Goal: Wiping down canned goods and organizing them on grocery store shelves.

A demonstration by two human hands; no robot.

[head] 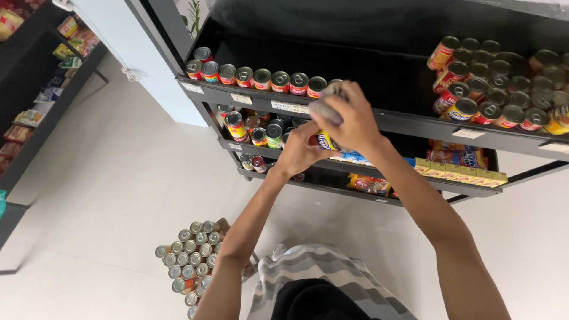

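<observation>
Item: your right hand (349, 118) clasps a tin can (323, 106), axis tilted, just right of the can row (255, 77); your left hand (302, 148) grips a yellow-labelled can (323, 141) directly below.

A silver-topped can (325, 106) is held tilted at the top shelf's front edge.

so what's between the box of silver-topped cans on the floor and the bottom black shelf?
Head view: only bare white tile floor between the can box and bottom shelf.

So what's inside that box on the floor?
The cardboard box holds upright tin cans, silver tops showing. Deeper layers are hidden, and the person's left arm covers its right edge.
</observation>
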